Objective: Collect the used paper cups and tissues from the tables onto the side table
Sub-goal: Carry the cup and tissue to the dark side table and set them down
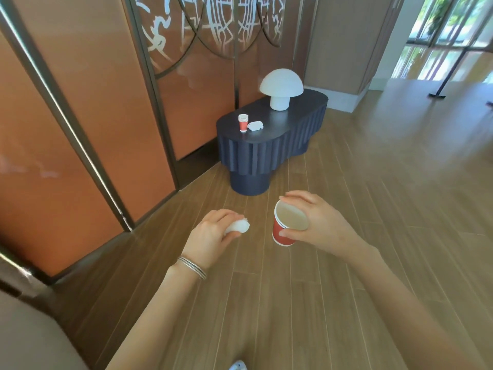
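Note:
My right hand (317, 222) grips a red paper cup (284, 229) by its rim, tilted so the pale inside faces me. A crumpled white tissue (238, 226) is closed in my left hand (210, 236), which has bracelets at the wrist. Both hands hover over the wooden floor. Farther ahead stands the dark blue side table (282, 129). On its near left end sit a stack of red paper cups (243, 122) and a small pile of white tissues (255, 126) beside it.
A white mushroom lamp (280, 88) stands on the far end of the side table. Orange panelled screens (106, 116) run along the left. A beige seat corner (29, 335) sits at bottom left. Open wooden floor spreads right toward the windows (448, 36).

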Available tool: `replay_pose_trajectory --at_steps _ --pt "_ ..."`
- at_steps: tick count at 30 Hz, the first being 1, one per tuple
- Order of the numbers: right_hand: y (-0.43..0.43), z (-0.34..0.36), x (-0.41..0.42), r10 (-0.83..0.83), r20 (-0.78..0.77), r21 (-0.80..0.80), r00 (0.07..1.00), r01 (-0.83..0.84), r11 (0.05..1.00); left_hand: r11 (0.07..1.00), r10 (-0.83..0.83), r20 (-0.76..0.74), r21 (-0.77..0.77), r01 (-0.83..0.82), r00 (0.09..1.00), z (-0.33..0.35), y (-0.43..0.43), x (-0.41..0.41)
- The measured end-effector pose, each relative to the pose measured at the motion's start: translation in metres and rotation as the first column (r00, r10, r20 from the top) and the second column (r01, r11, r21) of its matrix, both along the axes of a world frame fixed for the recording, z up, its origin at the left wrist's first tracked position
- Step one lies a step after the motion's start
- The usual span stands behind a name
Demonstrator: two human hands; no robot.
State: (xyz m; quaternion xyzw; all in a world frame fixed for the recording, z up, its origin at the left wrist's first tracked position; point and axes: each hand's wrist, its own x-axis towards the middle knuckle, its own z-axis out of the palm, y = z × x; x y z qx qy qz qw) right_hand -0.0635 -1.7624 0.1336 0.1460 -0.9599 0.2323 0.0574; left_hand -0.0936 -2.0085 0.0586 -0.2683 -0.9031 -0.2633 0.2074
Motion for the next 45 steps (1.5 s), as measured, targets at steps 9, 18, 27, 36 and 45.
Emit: replay_pose_trajectory --at_steps 9,18,27,36,45 --pt "-0.004 0.011 -0.151 -0.059 -0.020 -0.017 0.998 0.058 0.998 0.998 -0.040 -0.002 -0.045 0.039 0.999 0.017 -0.003 -0.164" --pt "0.018 -0.022 -0.301 -0.057 0.028 0.014 0.998 0.057 0.998 0.998 -0.028 0.091 -0.053 0.033 0.996 -0.020 0.015 -0.304" --pt "0.052 0.001 -0.496 -0.022 -0.005 0.025 1.000 0.022 0.999 0.998 0.041 0.060 -0.045 -0.038 0.997 0.008 0.051 -0.491" --pt "0.065 -0.015 -0.646 0.024 0.055 0.049 0.998 -0.027 0.998 0.997 0.073 0.174 -0.048 -0.065 0.982 -0.017 0.073 -0.628" --pt "0.057 -0.038 -0.801 0.002 0.075 0.064 0.997 -0.007 0.998 0.998 0.048 0.210 -0.056 -0.037 0.976 -0.033 0.064 -0.792"
